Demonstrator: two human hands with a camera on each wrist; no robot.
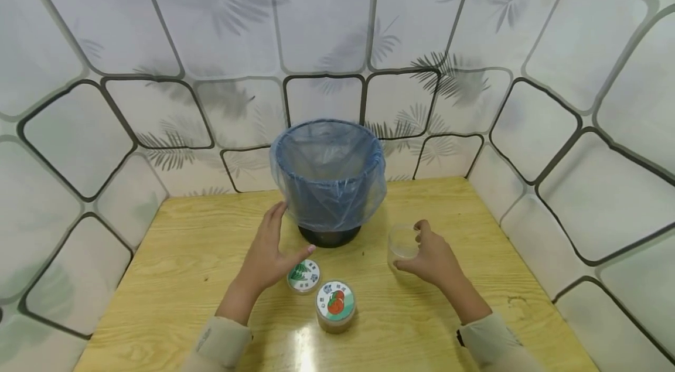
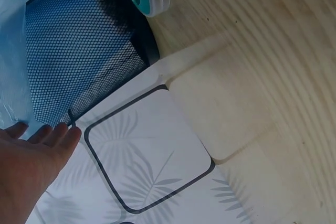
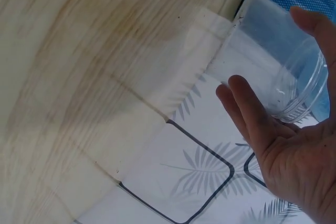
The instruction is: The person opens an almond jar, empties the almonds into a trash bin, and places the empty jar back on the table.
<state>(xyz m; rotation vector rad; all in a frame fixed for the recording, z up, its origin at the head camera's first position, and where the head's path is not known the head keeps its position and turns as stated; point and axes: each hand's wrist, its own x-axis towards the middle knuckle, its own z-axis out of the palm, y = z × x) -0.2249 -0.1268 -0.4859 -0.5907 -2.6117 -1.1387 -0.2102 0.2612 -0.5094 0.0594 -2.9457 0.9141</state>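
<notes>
My right hand (image 1: 435, 258) grips a clear plastic jar (image 3: 257, 51) without a lid, thumb on one side and fingers on the other. In the head view the jar stands on the table, right of a dark mesh bin (image 2: 84, 45). My left hand (image 1: 269, 260) is spread, with nothing in it; its fingertips are close beside the bin, and I cannot tell if they touch. Near its thumb lies a round white lid (image 1: 304, 276) with a green vegetable picture. A lidded jar (image 1: 336, 306) with a tomato label stands nearer to me.
A translucent blue bag (image 1: 332, 202) lines the bin and hangs over its rim. The bin stands at the back middle of the wooden table (image 1: 174, 278). Patterned white walls (image 1: 327, 20) with dark outlines and leaves enclose the back and both sides.
</notes>
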